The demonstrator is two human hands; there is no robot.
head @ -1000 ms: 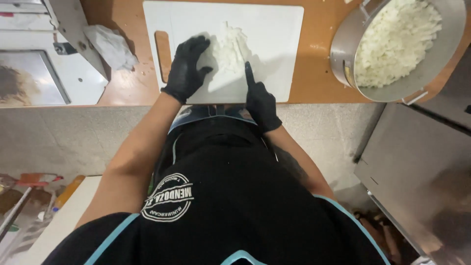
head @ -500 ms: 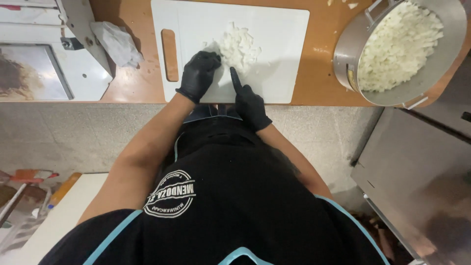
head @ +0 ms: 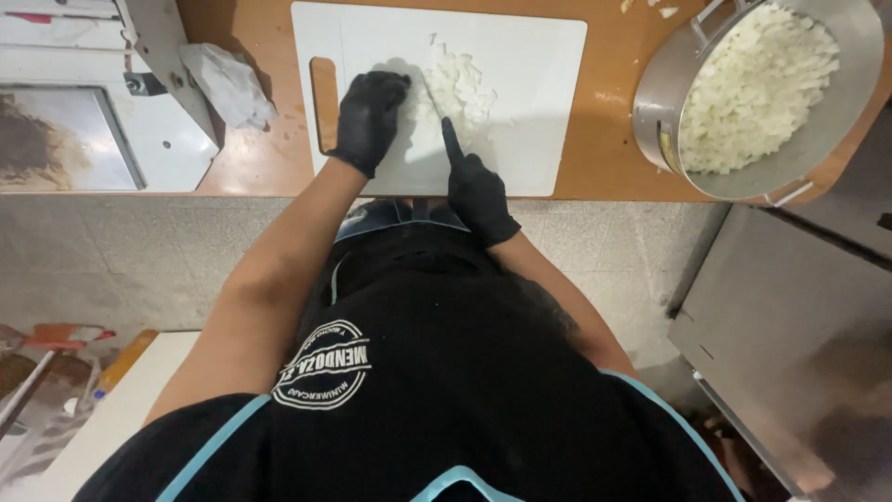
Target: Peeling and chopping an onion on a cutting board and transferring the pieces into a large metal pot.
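a: locate onion [head: 457, 85].
b: mid-board [head: 539, 56], piled just beyond both hands; touching left hand [head: 369, 119] on its right side.
a: hand states?
b: left curled, pressed on pile edge. right hand [head: 478, 191] closed round knife [head: 452, 141]; blade long axis pointing away toward pile, tip at its near edge.
a: nearer hand?
b: left. pot [head: 669, 102] well right.

L hand [head: 369, 121] slid off the onion pile [head: 457, 85], now beside it.
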